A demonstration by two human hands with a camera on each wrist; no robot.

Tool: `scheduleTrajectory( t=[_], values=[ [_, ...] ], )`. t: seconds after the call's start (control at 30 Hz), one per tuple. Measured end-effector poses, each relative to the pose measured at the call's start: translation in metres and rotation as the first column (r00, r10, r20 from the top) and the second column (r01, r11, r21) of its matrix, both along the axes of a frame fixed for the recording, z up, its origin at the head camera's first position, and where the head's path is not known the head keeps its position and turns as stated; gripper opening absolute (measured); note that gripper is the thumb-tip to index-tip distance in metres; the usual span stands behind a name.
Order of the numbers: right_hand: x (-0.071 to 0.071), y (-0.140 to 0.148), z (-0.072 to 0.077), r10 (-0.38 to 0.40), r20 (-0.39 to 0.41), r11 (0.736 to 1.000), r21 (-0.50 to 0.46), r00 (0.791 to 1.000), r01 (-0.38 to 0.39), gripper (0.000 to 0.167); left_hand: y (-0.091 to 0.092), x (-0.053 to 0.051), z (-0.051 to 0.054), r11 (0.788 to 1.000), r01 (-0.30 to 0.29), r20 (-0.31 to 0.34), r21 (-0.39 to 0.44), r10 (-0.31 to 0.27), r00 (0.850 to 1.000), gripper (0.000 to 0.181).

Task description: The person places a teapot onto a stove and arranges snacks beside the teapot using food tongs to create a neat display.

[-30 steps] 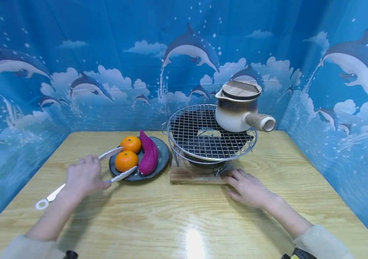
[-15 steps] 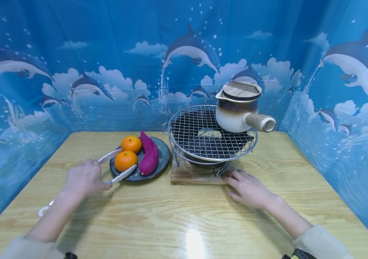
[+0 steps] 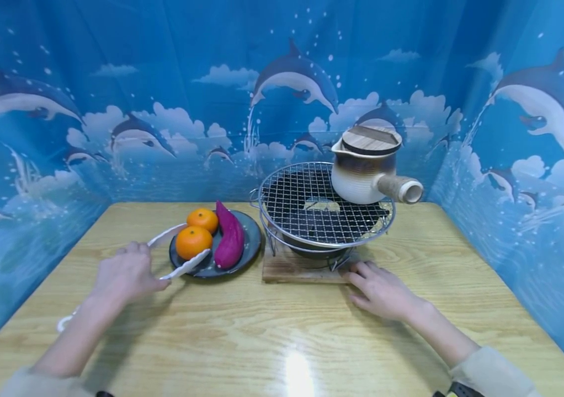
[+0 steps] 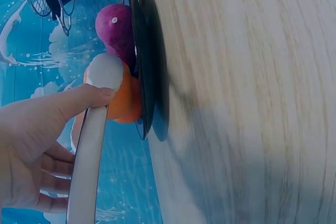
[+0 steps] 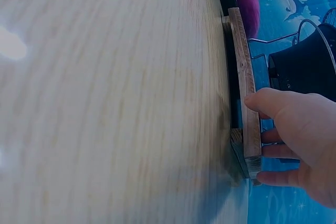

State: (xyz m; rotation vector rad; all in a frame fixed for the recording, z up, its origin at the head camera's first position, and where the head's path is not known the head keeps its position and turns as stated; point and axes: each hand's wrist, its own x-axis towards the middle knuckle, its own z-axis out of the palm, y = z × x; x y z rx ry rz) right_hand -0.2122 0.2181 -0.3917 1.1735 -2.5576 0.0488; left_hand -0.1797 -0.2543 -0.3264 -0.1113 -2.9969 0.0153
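Observation:
My left hand holds white-tipped tongs, whose arms lie on either side of the front mandarin. In the left wrist view my thumb presses along one tong arm. This mandarin sits slightly high and partly overlaps the rear mandarin. Beside them on the dark plate lies a purple sweet potato. My right hand rests with spread, slightly bent fingers at the right corner of a wooden board; in the right wrist view the fingers touch the board's edge.
On the board stands a black stove topped by a round wire grill. A white-and-brown side-handled pot with a wooden lid sits at the grill's right rear. A dolphin-print curtain surrounds the wooden table.
The front mandarin has risen slightly between the tong arms. My left hand has drawn a little to the left. My right hand stays at the board.

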Motion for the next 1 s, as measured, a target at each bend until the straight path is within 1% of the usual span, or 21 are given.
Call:
scheduleTrajectory(
  t=[0.13, 0.3, 0.47, 0.67, 0.77, 1.0],
  values=[
    [0.0, 0.001, 0.0, 0.003, 0.005, 1.0, -0.003, 1.0, -0.003, 0.039, 0.0, 0.002, 0.003, 1.0, 0.0, -0.021, -0.008, 0.0, 1.0, 0.08],
    [0.001, 0.002, 0.0, 0.006, 0.002, 1.0, -0.006, 1.0, -0.006, 0.041, 0.0, 0.002, 0.009, 1.0, 0.003, -0.016, -0.003, -0.003, 1.0, 0.082],
    [0.003, 0.003, 0.0, 0.001, 0.005, 1.0, 0.004, 1.0, -0.001, 0.043, 0.0, 0.001, 0.013, 1.0, 0.005, -0.05, 0.007, -0.004, 0.999, 0.079],
    [0.004, 0.003, -0.002, 0.021, -0.037, 1.0, 0.008, 0.999, -0.021, 0.044, 0.003, 0.0, 0.017, 1.0, -0.004, -0.061, 0.004, 0.005, 0.998, 0.082],
    [0.004, 0.004, -0.003, 0.022, -0.048, 1.0, 0.003, 0.999, -0.022, 0.044, 0.006, 0.0, 0.02, 1.0, -0.007, -0.079, 0.008, 0.008, 0.997, 0.082],
    [0.004, 0.004, -0.001, 0.01, -0.018, 1.0, 0.006, 1.0, -0.01, 0.043, 0.014, 0.001, 0.029, 0.999, -0.022, -0.08, 0.046, 0.026, 0.996, 0.082]
  ],
)
